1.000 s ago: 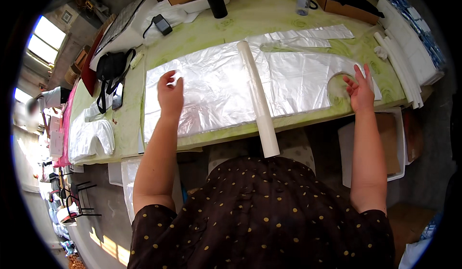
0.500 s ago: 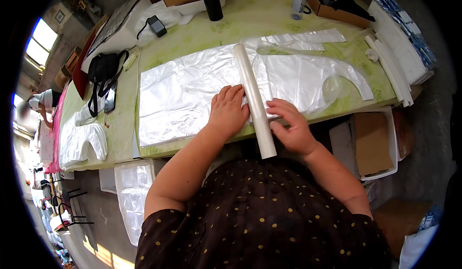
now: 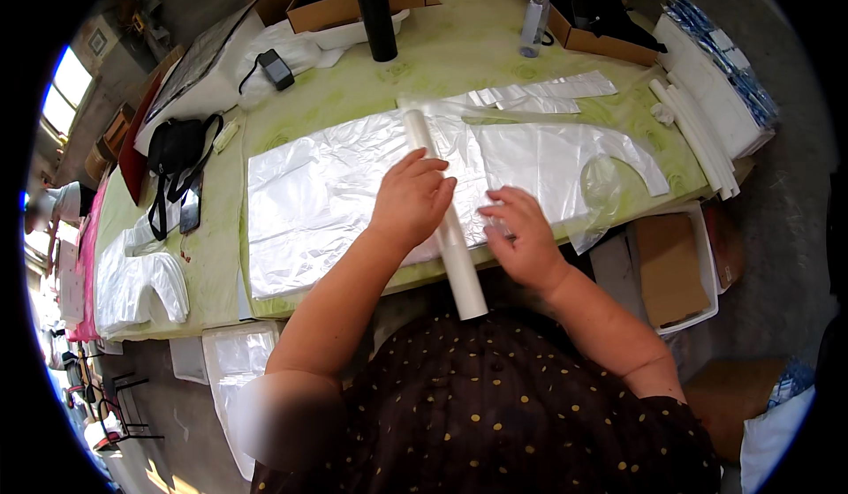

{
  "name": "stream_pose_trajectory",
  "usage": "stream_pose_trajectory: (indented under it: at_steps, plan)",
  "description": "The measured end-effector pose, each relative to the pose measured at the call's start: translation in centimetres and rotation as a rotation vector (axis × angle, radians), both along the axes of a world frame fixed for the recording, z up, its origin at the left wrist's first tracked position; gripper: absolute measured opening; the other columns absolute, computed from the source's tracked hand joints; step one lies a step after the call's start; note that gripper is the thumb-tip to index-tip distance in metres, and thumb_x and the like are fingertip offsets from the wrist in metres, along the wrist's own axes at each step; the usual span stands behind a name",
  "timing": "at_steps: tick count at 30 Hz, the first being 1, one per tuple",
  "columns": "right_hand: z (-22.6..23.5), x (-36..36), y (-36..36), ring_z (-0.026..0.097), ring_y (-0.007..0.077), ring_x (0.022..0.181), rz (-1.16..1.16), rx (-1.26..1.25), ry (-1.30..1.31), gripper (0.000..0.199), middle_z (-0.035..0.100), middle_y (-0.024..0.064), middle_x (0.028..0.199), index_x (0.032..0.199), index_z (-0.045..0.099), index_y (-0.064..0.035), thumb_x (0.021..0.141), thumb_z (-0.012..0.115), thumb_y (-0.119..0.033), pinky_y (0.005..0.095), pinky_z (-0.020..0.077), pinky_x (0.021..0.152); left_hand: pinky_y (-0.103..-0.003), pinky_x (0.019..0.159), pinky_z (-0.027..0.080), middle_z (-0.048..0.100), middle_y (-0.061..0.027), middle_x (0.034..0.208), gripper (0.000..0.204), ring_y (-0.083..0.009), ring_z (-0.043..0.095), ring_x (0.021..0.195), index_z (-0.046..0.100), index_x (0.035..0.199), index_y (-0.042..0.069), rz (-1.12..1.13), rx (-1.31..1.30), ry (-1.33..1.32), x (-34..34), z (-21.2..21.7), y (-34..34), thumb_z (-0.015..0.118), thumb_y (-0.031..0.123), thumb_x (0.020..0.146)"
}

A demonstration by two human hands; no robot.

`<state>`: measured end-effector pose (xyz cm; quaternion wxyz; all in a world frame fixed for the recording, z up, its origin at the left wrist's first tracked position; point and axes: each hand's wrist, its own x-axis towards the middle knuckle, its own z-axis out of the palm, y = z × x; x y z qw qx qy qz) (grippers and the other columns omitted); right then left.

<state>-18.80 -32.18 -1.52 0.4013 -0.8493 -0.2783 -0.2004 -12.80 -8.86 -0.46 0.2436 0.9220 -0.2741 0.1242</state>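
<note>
- left hand (image 3: 411,196): palm down on the pale cylindrical roll (image 3: 461,278), fingers and thumb draped over its upper half; whether it grips or only rests, cannot tell.
- right hand (image 3: 526,242): just right of the roll, fingers bent, thumb apart from them. clear film may lie between the fingertips; too blurred to tell. hands apart from each other, roll between.
- roll lies aslant across the silvery-white plastic sheet (image 3: 309,203), near end jutting past the table edge toward the wearer.
- progress, as judged: the sheet looks fully laid out, flat though creased, on the green patterned tablecloth (image 3: 468,35). it spreads on both sides of the roll; at right it narrows to a curved arm round a notch, with thin film hanging over the edge. no turn of sheet round the roll can be made out, and the sheet is not gathered up. handling of the roll seems midway.
- at left, a smaller white plastic piece (image 3: 146,269) with a similar notch, beside a black shoulder bag (image 3: 181,145).
- writing: none legible. blue packets (image 3: 720,57) at far right bear pale patches, too small to read. clear bottle (image 3: 533,22), blue cap: no lettering distinguishable.
</note>
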Motion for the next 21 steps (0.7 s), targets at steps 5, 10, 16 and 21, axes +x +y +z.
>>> stream_pose_trajectory:
  at_steps: [5,10,16,21]
  plan:
    - [-1.6,6.3,-1.9,0.033,0.0453,0.142,-0.327,-0.289,0.057,0.046,0.04,0.0231,0.152,0.129,0.066,-0.0175,0.084,0.073,-0.027,0.0534,0.0279,0.118,-0.052,0.121,0.029,0.037,-0.0203,0.159,0.043,-0.049,0.026,0.149,0.066,0.124,0.012,0.183,-0.022,0.134,-3.2,0.2,0.7,0.074,0.031,0.087]
    - [1.9,12.2,1.7,0.02,0.0412,0.152,-0.371,-0.69,0.438,0.059,0.028,0.017,0.164,0.143,0.059,-0.0237,0.089,0.067,-0.047,0.0599,0.0189,0.122,-0.052,0.12,0.03,0.032,-0.0206,0.163,0.04,-0.0509,0.022,0.15,0.068,0.123,0.015,0.139,-0.159,0.126,-3.1,-1.7,2.1,0.073,0.028,0.086]
    - [0.7,15.3,5.2,0.03,0.0347,0.149,-0.297,-0.552,0.292,0.065,0.043,0.0093,0.157,0.147,0.049,-0.0077,0.091,0.062,-0.038,0.0613,0.0236,0.119,-0.053,0.119,0.032,0.032,-0.0199,0.162,0.038,-0.0508,0.023,0.15,0.069,0.121,0.015,0.13,-0.182,0.143,-2.8,-1.6,1.6,0.073,0.028,0.085]
    - [3.3,6.0,11.6,0.045,0.0408,0.137,0.333,-0.275,-0.089,0.053,0.058,0.0137,0.141,0.131,0.063,-0.0054,0.084,0.068,-0.027,0.0588,0.0287,0.117,-0.052,0.122,0.027,0.043,-0.0204,0.154,0.051,-0.0402,0.034,0.147,0.062,0.132,0.006,-0.019,-0.049,0.091,-2.9,-2.4,3.2,0.067,0.029,0.086]
